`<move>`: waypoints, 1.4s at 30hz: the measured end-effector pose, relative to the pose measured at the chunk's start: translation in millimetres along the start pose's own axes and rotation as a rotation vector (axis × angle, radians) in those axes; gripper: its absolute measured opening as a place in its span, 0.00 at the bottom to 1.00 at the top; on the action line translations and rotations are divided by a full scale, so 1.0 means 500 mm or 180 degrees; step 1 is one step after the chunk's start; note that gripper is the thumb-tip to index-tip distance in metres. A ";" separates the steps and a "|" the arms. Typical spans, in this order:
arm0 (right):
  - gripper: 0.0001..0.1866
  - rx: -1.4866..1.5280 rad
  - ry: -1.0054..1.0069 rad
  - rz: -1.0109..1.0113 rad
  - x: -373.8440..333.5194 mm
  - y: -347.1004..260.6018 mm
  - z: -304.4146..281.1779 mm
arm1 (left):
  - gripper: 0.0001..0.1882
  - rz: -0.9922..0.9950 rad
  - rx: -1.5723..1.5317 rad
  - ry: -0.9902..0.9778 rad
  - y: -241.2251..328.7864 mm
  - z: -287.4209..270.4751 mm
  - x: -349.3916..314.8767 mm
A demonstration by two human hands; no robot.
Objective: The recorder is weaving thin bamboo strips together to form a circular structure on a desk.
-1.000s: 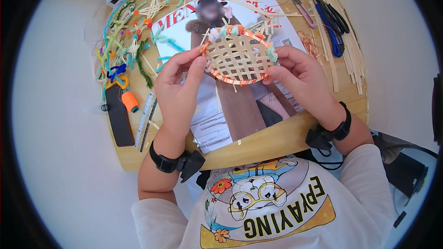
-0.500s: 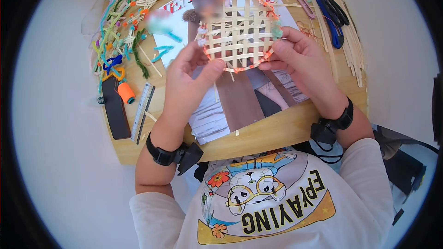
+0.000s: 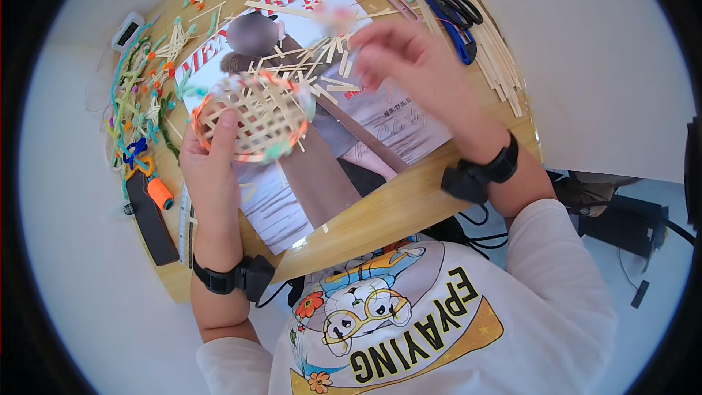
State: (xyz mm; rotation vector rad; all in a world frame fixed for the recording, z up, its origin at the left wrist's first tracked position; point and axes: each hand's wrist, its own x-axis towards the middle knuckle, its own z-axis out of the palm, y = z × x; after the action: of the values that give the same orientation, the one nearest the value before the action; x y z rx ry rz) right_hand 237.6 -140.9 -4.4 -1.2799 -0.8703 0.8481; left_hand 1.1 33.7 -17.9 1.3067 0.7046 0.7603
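My left hand (image 3: 210, 162) grips a round woven bamboo lattice (image 3: 270, 118) by its left edge, thumb on top. Orange, white and mint-green fuzzy wrapping runs along its rim; the piece is tilted and a little blurred. My right hand (image 3: 402, 55) is raised apart from it, over the right part of a printed sheet (image 3: 300, 183). Its fingers are curled and smeared by motion, so whether they hold anything cannot be made out. Below and between the hands, short bamboo offcuts (image 3: 322, 66) lie scattered on the sheet.
Pliers (image 3: 457, 11), a blue-handled cutter (image 3: 459, 42) and long bamboo strips (image 3: 497, 77) lie at the right edge. Colourful pipe cleaners (image 3: 135, 95), an orange thread spool (image 3: 160, 194), a dark phone-like slab (image 3: 151, 223) and a ruler (image 3: 186, 227) line the left side.
My right hand has let go of the lattice and moved up and away from it. My left hand has tilted the lattice and brought it left and lower. The view has shifted, uncovering the offcuts.
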 end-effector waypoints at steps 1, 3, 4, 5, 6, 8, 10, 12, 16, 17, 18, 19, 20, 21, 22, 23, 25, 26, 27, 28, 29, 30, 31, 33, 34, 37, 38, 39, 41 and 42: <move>0.12 -0.0695 0.0614 -0.0146 0.014 0.000 -0.029 | 0.16 0.0045 -0.0063 -0.0078 -0.001 0.002 -0.001; 0.15 -0.2047 0.1414 -0.0587 0.037 0.002 -0.103 | 0.16 0.0041 -0.0223 -0.0014 -0.003 0.005 -0.003; 0.17 -0.2791 0.1625 -0.0869 0.046 -0.001 -0.146 | 0.16 -0.0048 -0.0222 -0.0019 -0.003 0.005 -0.003; 0.17 -0.3224 0.1875 -0.0995 0.057 0.004 -0.181 | 0.16 -0.0122 -0.0257 -0.0028 -0.003 0.005 -0.004; 0.18 -0.3611 0.2116 -0.1135 0.063 0.013 -0.210 | 0.16 -0.0223 -0.0298 0.0045 -0.004 0.005 -0.002; 0.19 -0.4197 0.2001 -0.1128 0.062 0.027 -0.258 | 0.17 -0.0340 -0.0447 -0.0121 -0.006 0.006 -0.001; 0.22 -0.3930 0.1844 -0.0284 0.058 0.046 -0.284 | 0.18 -0.0529 -0.0516 -0.0161 -0.005 0.006 0.001; 0.23 -0.4027 0.1816 -0.0123 0.060 0.057 -0.300 | 0.18 -0.0409 -0.0599 -0.0426 -0.005 0.010 0.001; 0.25 -0.4329 0.1749 -0.0096 0.074 0.051 -0.291 | 0.20 -0.0482 -0.0739 -0.0608 0.000 0.020 -0.004; 0.25 -0.4463 0.1808 0.0111 0.073 0.039 -0.279 | 0.20 -0.0474 -0.0769 -0.0651 0.001 0.022 -0.004; 0.25 -0.4692 0.1806 -0.0552 0.075 0.024 -0.261 | 0.20 -0.0463 -0.0739 -0.0635 0.003 0.023 -0.004; 0.24 -0.4163 0.1921 -0.0606 0.073 0.009 -0.235 | 0.20 -0.0391 -0.0645 -0.0544 0.005 0.024 -0.003; 0.24 -0.3636 0.2019 -0.0656 0.066 -0.010 -0.206 | 0.20 -0.0319 -0.0555 -0.0449 0.008 0.023 -0.002; 0.23 -0.3109 0.2103 -0.0702 0.056 -0.030 -0.174 | 0.19 -0.0244 -0.0468 -0.0353 0.010 0.022 -0.002; 0.25 -0.2642 0.1666 -0.0522 0.033 -0.053 -0.143 | 0.20 -0.0148 -0.0413 -0.0352 0.012 0.020 -0.002; 0.27 -0.2175 0.1232 -0.0337 0.000 -0.082 -0.113 | 0.20 -0.0170 -0.0393 -0.0310 0.012 0.020 -0.002; 0.26 -0.1279 0.0558 -0.0176 -0.002 -0.079 -0.039 | 0.20 -0.0135 -0.0358 -0.0295 0.013 0.020 -0.002; 0.24 -0.0850 0.0313 -0.0200 0.005 -0.065 -0.001 | 0.20 -0.0099 -0.0301 -0.0316 0.013 0.021 -0.003; 0.23 -0.0688 0.0126 -0.0050 -0.011 -0.064 0.023 | 0.20 -0.0068 -0.0235 -0.0345 0.013 0.022 -0.005; 0.23 -0.0415 0.0005 -0.0113 -0.020 -0.058 0.044 | 0.20 -0.0046 -0.0170 -0.0380 0.014 0.024 -0.008; 0.24 -0.0228 -0.0041 -0.0070 -0.026 -0.053 0.059 | 0.20 -0.0014 -0.0105 -0.0385 0.014 0.027 -0.011; 0.24 -0.0172 -0.0048 -0.0002 -0.028 -0.050 0.067 | 0.20 0.0017 -0.0045 -0.0386 0.014 0.030 -0.015; 0.25 -0.0117 -0.0059 0.0062 -0.030 -0.049 0.072 | 0.20 0.0066 0.0021 -0.0386 0.014 0.032 -0.019; 0.27 -0.0057 -0.0167 0.0212 -0.036 -0.050 0.076 | 0.20 0.0033 0.0071 -0.0485 0.014 0.037 -0.027; 0.28 -0.0058 -0.0270 0.0299 -0.039 -0.052 0.077 | 0.20 0.0079 0.0049 -0.0566 0.014 0.038 -0.031; 0.29 0.0148 -0.0481 0.0556 -0.042 -0.053 0.083 | 0.20 0.0109 0.0186 -0.0619 0.013 0.039 -0.036; 0.29 0.0129 -0.0505 0.0579 -0.044 -0.051 0.085 | 0.20 0.0060 0.0107 -0.0635 0.012 0.038 -0.036; 0.28 0.0091 -0.0549 0.0530 -0.045 -0.049 0.086 | 0.20 0.0011 0.0028 -0.0653 0.012 0.037 -0.035; 0.27 0.0202 -0.0192 0.0410 -0.044 -0.039 0.094 | 0.21 -0.0077 -0.0209 -0.0597 0.009 0.037 -0.033; 0.27 0.0244 -0.0022 0.0308 -0.043 -0.035 0.097 | 0.21 -0.0116 -0.0369 -0.0524 0.008 0.039 -0.035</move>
State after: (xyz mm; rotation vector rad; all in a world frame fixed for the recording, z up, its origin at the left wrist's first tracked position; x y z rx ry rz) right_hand 185.5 -141.1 15.6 -1.2605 -0.7790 0.9540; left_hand 6.7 8.8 -11.1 1.2321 0.5434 0.6465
